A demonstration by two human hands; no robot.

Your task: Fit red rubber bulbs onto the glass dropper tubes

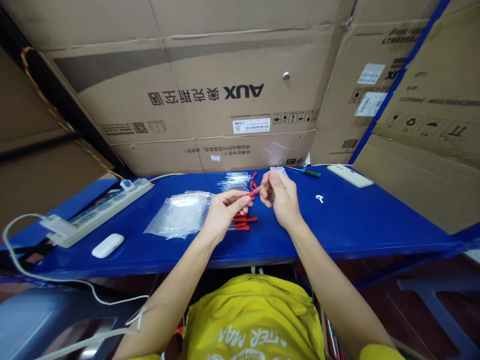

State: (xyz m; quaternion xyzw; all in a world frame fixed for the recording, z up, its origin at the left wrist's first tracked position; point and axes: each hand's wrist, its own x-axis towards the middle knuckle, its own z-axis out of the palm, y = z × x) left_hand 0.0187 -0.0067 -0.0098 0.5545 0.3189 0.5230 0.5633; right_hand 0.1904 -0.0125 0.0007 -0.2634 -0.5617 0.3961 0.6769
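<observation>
Both hands meet over the blue table around a thin glass dropper point(257, 189) with a red rubber bulb. My left hand point(225, 207) is closed, pinching the red bulb end between thumb and fingers. The clear glass tube is in the closed fingers of my right hand point(282, 194), its tip poking out above them. Below my left hand lie several droppers with red bulbs point(243, 223), partly covered by it. Behind it is a pile of clear glass tubes point(235, 180), with loose red bulbs point(254, 175) beside them, partly hidden by my hands.
Clear plastic bags point(178, 216) lie left of my hands. Further left are a white earbud case point(108, 246) and a power strip point(108, 210) with cables. To the right are a green-handled screwdriver point(310, 173), a white earbud point(319, 198) and a cream power bank point(350, 175). Cardboard point(210, 60) walls the back.
</observation>
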